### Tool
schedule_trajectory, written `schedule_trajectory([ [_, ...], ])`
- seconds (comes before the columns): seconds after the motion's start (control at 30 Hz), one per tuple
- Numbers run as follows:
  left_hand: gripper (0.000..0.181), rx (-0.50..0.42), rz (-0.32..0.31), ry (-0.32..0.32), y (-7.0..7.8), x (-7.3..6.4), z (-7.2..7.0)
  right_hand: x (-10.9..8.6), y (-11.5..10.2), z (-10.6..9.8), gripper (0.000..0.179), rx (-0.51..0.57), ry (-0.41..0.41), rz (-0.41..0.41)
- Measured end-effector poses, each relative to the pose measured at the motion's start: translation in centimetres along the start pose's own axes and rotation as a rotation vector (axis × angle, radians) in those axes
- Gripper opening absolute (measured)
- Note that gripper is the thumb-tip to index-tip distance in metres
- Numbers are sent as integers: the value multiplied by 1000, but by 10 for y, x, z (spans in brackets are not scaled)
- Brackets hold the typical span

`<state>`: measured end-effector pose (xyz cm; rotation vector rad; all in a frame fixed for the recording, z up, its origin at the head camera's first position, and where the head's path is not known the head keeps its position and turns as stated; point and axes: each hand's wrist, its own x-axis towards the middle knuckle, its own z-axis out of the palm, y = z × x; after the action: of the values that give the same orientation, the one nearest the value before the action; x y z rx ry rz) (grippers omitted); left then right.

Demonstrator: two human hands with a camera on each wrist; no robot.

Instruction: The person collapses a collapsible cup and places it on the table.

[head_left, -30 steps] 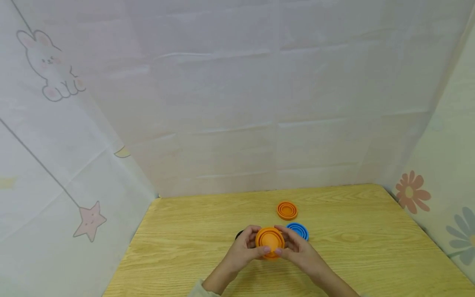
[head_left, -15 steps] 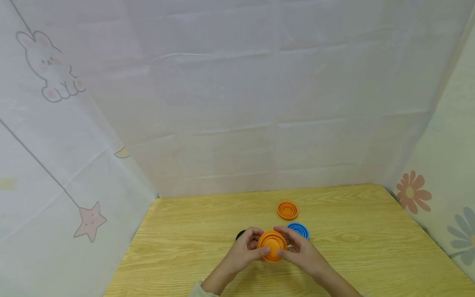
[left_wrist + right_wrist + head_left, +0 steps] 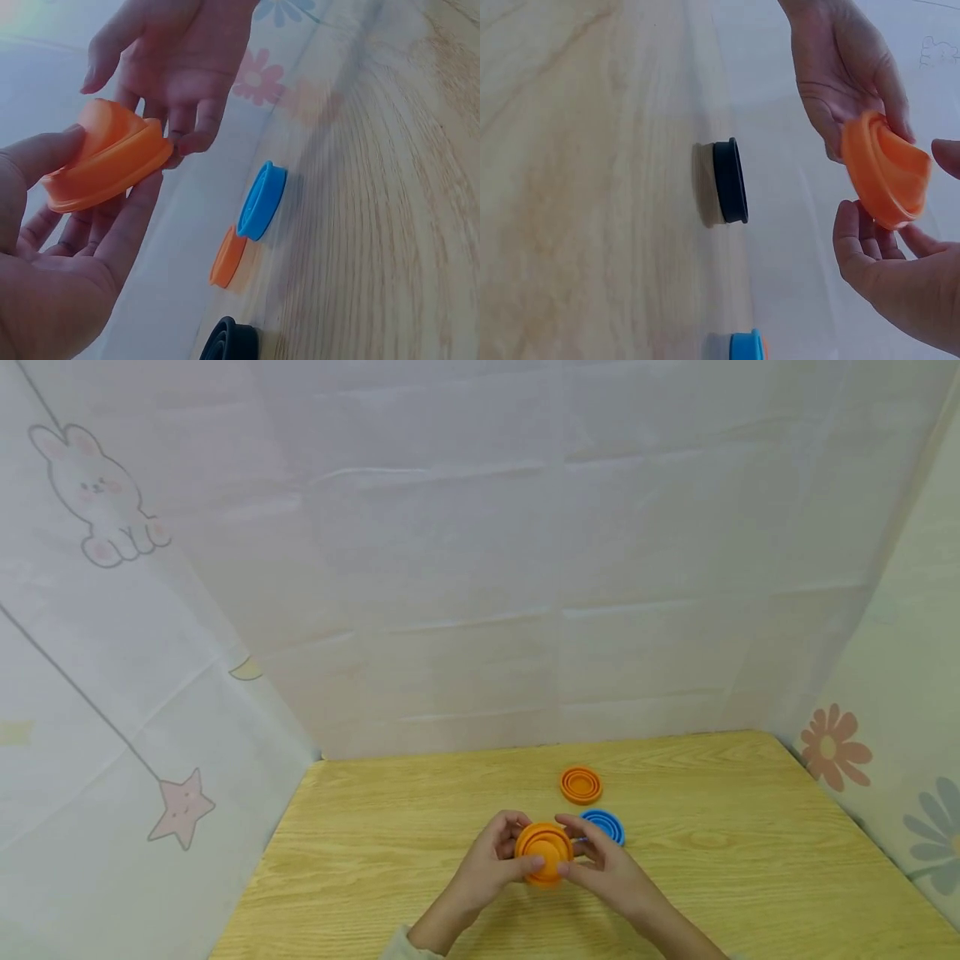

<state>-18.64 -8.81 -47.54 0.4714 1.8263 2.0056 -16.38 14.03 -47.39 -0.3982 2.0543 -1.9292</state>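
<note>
An orange collapsible cup [image 3: 552,848] is held up off the table between both hands. Its inner rings stand uneven and tilted in the wrist views [image 3: 881,176]. My left hand [image 3: 480,870] pinches it, thumb on the inner part and fingers behind the rim. The fingertips of my right hand [image 3: 613,875] touch the opposite side of the rim; in both wrist views the right thumb [image 3: 949,156] stands apart from the cup. Behind the right hand lies a flattened blue collapsible cup [image 3: 603,825], partly covered in the head view.
Farther back on the wooden table [image 3: 390,802] lies another flattened orange cup [image 3: 581,785]. A black cup [image 3: 730,181] sits on the table near the left hand, which hides it in the head view. Pale printed cloth [image 3: 450,568] encloses the table's back and sides.
The held orange cup shifts slightly right and down, then back left and up. My left hand now covers the black cup that was partly visible beside it in the head view.
</note>
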Motion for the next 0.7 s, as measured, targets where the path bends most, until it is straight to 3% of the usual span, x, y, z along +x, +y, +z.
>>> schedule_trajectory([
  [0.2,49,-56,19,47,0,0,3,-2,-1,6,65,85,39,-3],
  [0.37,52,-59,15,30,-1,-1,4,-2,-3,6,62,56,77,-9],
  [0.53,58,-8,-11,-12,1,-1,4,-2,-3,2,59,-63,68,-49],
  [0.7,58,67,-27,-38,1,-2,2,-2,-1,-1,60,-47,17,-98],
])
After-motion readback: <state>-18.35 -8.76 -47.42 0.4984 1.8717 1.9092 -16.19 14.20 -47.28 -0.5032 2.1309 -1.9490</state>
